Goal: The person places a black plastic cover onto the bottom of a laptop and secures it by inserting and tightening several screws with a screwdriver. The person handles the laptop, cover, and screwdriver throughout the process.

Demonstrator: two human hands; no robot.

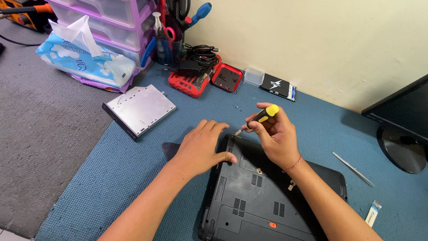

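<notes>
Head view: black laptop (263, 196) lies bottom-up near the tabletop's (133, 165) front edge. Left hand (200, 149) lies flat, fingers spread, on its far-left corner; right hand (276, 136) pinches a yellow-black screwdriver (261, 118), tip at that corner. Silver drive (139, 109) lies further left.

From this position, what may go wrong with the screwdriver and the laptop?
1. The right hand holds the yellow-and-black screwdriver at a slant, with its tip at the corner of the upturned black laptop. The tip might slip and scratch the case.
2. The left hand lies flat right beside that tip, so a slip may hit its fingers.
3. Tiny dark specks, perhaps screws, lie loose on the blue mat and may be lost.
</notes>
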